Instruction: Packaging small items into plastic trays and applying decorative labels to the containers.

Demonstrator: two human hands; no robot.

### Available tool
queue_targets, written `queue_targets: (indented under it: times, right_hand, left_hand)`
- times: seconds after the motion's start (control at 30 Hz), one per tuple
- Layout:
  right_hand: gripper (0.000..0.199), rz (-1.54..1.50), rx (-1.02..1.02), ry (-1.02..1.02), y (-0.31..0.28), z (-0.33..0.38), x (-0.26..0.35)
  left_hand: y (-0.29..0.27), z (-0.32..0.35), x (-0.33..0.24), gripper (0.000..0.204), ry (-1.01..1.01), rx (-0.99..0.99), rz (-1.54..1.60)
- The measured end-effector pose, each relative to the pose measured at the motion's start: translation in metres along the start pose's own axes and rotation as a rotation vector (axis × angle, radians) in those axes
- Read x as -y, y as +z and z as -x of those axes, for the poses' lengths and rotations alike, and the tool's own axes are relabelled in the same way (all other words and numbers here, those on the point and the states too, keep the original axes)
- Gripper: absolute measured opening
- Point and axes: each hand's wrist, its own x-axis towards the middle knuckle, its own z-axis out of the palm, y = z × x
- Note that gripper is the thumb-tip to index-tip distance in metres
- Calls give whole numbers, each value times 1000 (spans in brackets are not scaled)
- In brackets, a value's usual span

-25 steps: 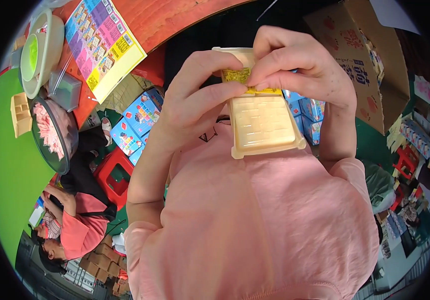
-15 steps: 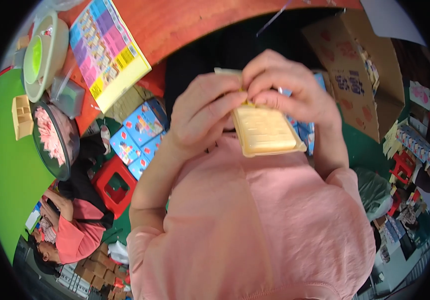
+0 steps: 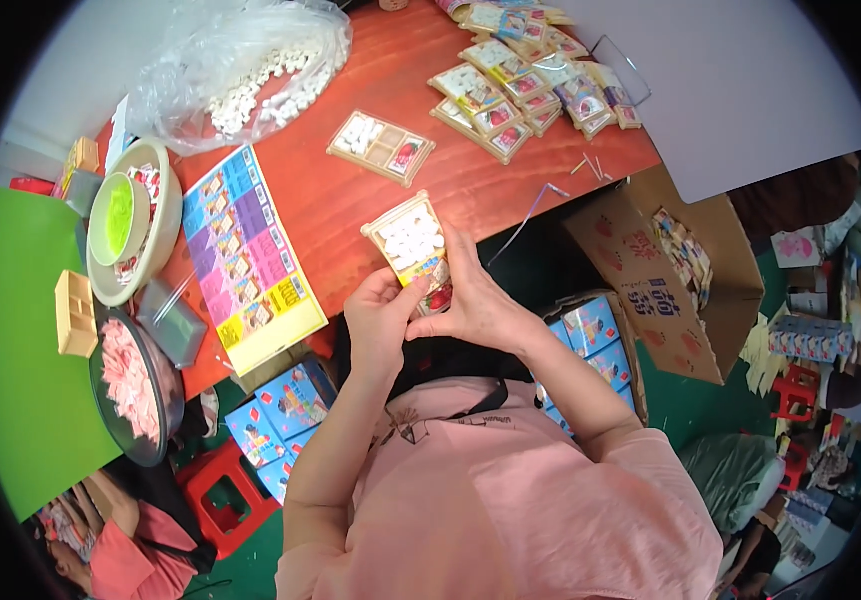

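My left hand [image 3: 381,318] pinches the lower left side of a shallow plastic tray pack [image 3: 413,232], its thumb lying over a yellow label [image 3: 423,272]. My right hand [image 3: 479,302] is wrapped along the pack's right edge and lower end. The pack is tilted up at the table's front edge. White pellets fill its upper part, and a red printed piece shows below the label, partly behind my fingers. Beyond it on the red table [image 3: 341,230] lies a second tray [image 3: 383,147], with white pellets in one compartment and a red-printed piece in another.
Several filled packs [image 3: 521,85] are heaped at the far right. A clear bag of white pellets [image 3: 271,85] lies at the far left. A colourful label sheet [image 3: 251,260], a cream basin [image 3: 166,225] and a black bowl of pink packets [image 3: 136,390] are leftward. An open carton [image 3: 651,290] stands right.
The tray pack has moved from near my chest to the table edge and turned from its plain back to its pellet side. The view has shifted, showing more of the table.
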Motion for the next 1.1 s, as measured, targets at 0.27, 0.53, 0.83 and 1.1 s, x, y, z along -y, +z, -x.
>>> queue_targets:
  times: [0.27,0.53,0.83,1.1]
  right_hand:
    - [86,293,-94,-238,-56,-109,-21]
    - [72,922,-232,42,-171,-202,-124]
    - [53,899,-242,-335,-34,-195,-76]
    - [51,977,-87,-261,35,-146,-59]
  left_hand:
    - [14,-35,4,42,104,-11,-90]
    - [-51,-9,-9,31,640,-127,-821]
    - [-142,44,-18,20,752,-771,-1099]
    - [-201,47,4,28,522,-1266,-261]
